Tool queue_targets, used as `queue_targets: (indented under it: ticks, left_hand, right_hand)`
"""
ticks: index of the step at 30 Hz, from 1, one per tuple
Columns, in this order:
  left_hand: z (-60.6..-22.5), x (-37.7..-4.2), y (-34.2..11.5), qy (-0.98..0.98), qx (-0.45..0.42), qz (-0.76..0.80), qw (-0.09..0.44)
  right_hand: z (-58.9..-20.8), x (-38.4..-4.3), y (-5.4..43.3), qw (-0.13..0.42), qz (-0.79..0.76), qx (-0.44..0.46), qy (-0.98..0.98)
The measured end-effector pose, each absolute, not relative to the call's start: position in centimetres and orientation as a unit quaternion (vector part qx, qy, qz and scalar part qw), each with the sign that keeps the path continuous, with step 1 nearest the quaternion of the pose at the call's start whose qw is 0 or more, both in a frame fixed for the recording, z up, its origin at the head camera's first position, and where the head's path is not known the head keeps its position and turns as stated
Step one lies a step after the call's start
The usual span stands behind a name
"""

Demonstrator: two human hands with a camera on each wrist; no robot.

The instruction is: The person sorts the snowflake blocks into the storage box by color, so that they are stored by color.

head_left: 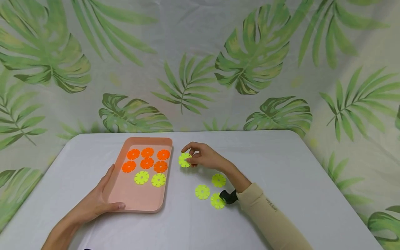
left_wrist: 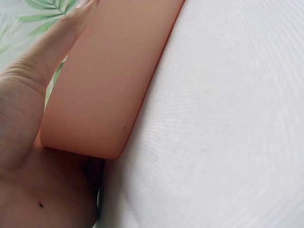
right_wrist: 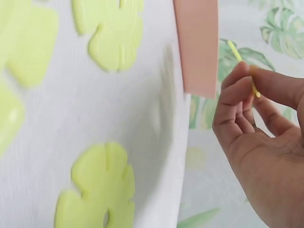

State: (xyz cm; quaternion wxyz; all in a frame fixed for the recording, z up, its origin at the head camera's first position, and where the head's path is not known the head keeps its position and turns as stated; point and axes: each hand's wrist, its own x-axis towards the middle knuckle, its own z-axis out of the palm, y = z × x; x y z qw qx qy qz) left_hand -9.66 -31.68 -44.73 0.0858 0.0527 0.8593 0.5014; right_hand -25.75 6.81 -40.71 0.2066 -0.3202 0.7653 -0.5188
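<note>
1. The right hand [head_left: 204, 155] pinches a notched yellow-green disc [head_left: 182, 161] between thumb and fingers, lifted above the desk just right of the tray; the left hand [head_left: 95, 202] holds the tray's near left corner, thumb over the near rim and fingers along the outer left side.
2. A leaf-printed backdrop [head_left: 190, 24] hangs behind everything; it also shows down both sides.
3. The white-covered desk [head_left: 278, 170] carries the tray and the loose discs.
4. The pink tray [head_left: 137, 198] lies on the desk's left part; its raised right wall stands between the pinched disc and the tray's interior.
5. A beige sleeve [head_left: 268, 215] crosses the desk from the near right; a black object [head_left: 229, 197] at the wrist covers the edge of one loose disc.
6. Inside the tray, six orange discs [head_left: 150, 166] fill the far part; two yellow-green ones [head_left: 139, 177] lie nearer; three loose discs [head_left: 200, 194] lie right of the tray.
</note>
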Motion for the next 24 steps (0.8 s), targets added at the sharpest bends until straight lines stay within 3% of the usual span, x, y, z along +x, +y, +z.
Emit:
queue_targets:
  ticks: [24]
  left_hand:
    - [-44.6,-9.6,-31.6,0.861,0.037,0.498,0.095]
  right_hand:
    - [-40.0,-23.5,-1.2,0.201,-0.509,-0.327,0.770]
